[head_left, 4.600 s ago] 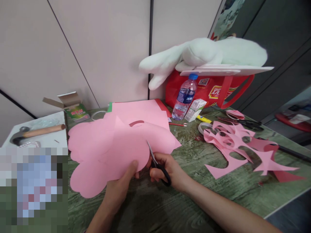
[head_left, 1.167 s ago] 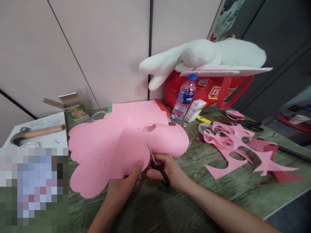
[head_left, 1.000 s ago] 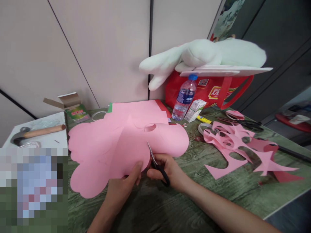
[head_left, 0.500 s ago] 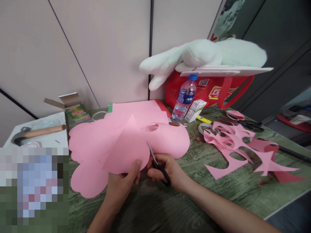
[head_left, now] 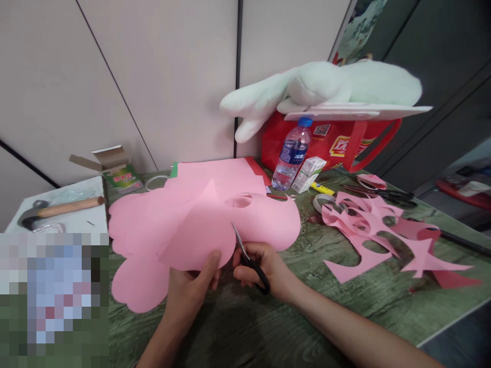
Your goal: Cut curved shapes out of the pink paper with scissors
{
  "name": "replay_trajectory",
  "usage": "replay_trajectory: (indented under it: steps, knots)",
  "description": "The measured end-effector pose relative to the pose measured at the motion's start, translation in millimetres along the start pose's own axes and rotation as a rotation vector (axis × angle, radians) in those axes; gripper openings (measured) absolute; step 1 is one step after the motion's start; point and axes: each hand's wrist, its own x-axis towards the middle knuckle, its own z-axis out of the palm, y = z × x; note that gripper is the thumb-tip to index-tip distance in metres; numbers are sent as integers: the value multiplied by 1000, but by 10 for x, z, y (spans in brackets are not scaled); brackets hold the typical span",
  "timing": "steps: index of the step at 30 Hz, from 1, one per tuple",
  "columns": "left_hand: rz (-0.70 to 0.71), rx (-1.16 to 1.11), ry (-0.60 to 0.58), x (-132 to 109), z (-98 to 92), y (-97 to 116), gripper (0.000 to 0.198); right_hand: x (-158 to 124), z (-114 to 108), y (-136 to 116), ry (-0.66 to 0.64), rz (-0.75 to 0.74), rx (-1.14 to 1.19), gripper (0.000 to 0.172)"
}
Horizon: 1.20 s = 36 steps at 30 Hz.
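Note:
My left hand (head_left: 195, 283) pinches the near edge of a pink paper sheet (head_left: 203, 235), thumb on top and fingers beneath. Black-handled scissors (head_left: 251, 263) are in my right hand (head_left: 264, 268), their blades pointing up and away at the sheet's curved cut edge. To the right of the blades, a strip of the same pink paper (head_left: 272, 220) curls over, with a cut opening in it. Under the sheet and to its left lie pink scalloped cut-outs (head_left: 140, 283). More flat pink paper (head_left: 222, 171) lies behind.
Pink paper scraps (head_left: 370, 255) and a tape roll (head_left: 320, 204) lie to the right. A water bottle (head_left: 293, 156), a small carton (head_left: 309, 174) and a red bag (head_left: 330, 145) under a white plush toy (head_left: 356, 84) stand behind. On the left, a hammer (head_left: 69, 208) rests on a white block (head_left: 94, 225).
My left hand has shifted slightly left with the pink sheet, whose pointed tip has turned a little to the right. The scissors stay nearly in place.

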Motion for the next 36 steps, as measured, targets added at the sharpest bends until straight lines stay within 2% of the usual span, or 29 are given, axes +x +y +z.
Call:
replay_trajectory:
  steps: [15,18,23,28,32,36]
  knots:
    - [30,-135,-6,53,-47,-84,41,-18,48,-14,-13,-23,25,45]
    - [36,-92,-13,35,-12,-56,44,-25,84,14,-12,-31,51,45]
    - [-62,27,106,-38,62,30,36,-30,106,74,-52,-8,86,45]
    - [-94,51,182,-59,65,8,22,-23,86,38,-21,16,79,44]
    - [-64,49,113,-67,72,-8,23,-12,76,-23,1,-54,132,45]
    - [-46,50,76,-79,78,11,20,-8,66,-40,-29,-49,157,48]
